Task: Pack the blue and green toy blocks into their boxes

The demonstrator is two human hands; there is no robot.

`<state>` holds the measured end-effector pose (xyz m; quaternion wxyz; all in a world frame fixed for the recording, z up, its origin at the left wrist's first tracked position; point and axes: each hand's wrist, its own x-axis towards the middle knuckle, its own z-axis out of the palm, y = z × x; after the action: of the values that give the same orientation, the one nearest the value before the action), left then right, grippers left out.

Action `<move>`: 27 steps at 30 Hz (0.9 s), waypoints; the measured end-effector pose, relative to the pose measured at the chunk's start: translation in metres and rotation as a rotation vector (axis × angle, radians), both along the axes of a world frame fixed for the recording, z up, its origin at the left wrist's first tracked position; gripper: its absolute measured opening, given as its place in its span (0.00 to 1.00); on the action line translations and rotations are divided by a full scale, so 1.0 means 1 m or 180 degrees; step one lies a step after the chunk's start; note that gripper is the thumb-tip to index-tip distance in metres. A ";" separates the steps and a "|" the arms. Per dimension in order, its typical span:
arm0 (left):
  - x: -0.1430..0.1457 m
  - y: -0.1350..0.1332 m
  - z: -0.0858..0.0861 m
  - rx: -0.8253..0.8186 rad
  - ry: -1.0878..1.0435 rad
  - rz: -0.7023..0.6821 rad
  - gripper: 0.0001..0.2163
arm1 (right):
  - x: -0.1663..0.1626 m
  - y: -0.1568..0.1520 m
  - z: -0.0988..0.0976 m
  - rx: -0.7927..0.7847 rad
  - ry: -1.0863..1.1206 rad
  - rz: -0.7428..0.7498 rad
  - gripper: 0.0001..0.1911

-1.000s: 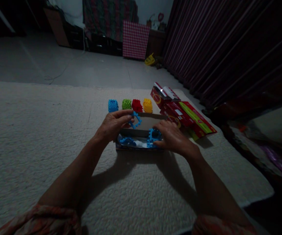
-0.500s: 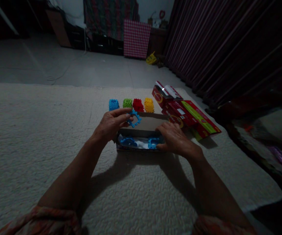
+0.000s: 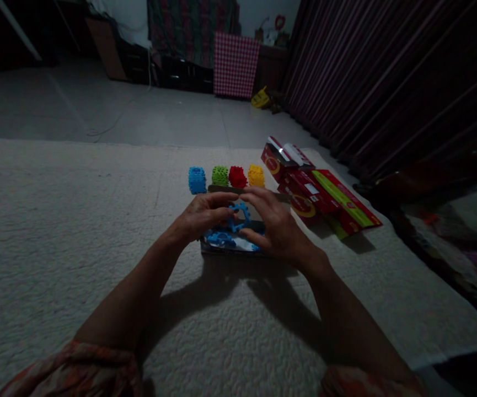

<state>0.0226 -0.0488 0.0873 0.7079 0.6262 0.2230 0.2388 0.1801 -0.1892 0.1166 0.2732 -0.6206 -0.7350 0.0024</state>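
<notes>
The open box (image 3: pixel 232 253) sits on a pale quilted cover (image 3: pixel 97 220), well inside the cover's far edge, past which tiled floor (image 3: pixel 180 118) shows. Open room on the cover is ample to the left of the box and in front of it. Behind the box, room is restricted by a row of toothed stacks: blue stack (image 3: pixel 197 180), green stack (image 3: pixel 220 175), red stack (image 3: pixel 237 177) and yellow stack (image 3: pixel 256 175). The blue stack stands a little apart; the other three are close together. To the right, red packaging (image 3: pixel 310 193) with a lime-green strip limits the space.

The box lies with its long axis from left to right, a flap raised at the back. A blue toothed ring (image 3: pixel 247 214) is held above the box opening, standing roughly upright, its hole turned towards the viewer. Its own long axis cannot be established. Inside the box, at the left, lies another blue piece (image 3: pixel 221 239), on white lining.

Left hand (image 3: pixel 203 216): grip narrow, thumb and fingers pinching the ring at its left side. Right hand (image 3: pixel 277 226): grip wide, thumb well apart from the fingers, curved about the ring's right side; contact with the ring cannot be confirmed.
</notes>
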 end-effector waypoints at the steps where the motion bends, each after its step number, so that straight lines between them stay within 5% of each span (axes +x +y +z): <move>1: 0.000 0.000 -0.001 0.0036 -0.0019 -0.0075 0.21 | -0.003 0.002 -0.001 -0.0031 0.0009 0.0114 0.25; 5: -0.001 0.004 -0.005 0.0109 -0.0038 -0.0178 0.26 | -0.007 0.004 -0.004 -0.0157 -0.0027 0.0287 0.17; 13: -0.004 0.005 -0.006 0.0308 -0.0064 -0.0433 0.24 | -0.004 0.005 -0.007 -0.0350 -0.0111 0.0386 0.22; 19: -0.015 0.019 0.003 0.1167 0.0113 0.0491 0.17 | -0.010 0.009 -0.016 -0.0889 -0.0153 -0.0020 0.18; 27: -0.022 0.025 0.014 0.0983 0.0038 0.0731 0.14 | -0.021 0.023 -0.026 -0.1309 -0.0237 -0.0171 0.16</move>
<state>0.0002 -0.0238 0.1008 0.5701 0.6993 0.2580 0.3456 0.1589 -0.1664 0.0911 0.1134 -0.6823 -0.7119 0.1221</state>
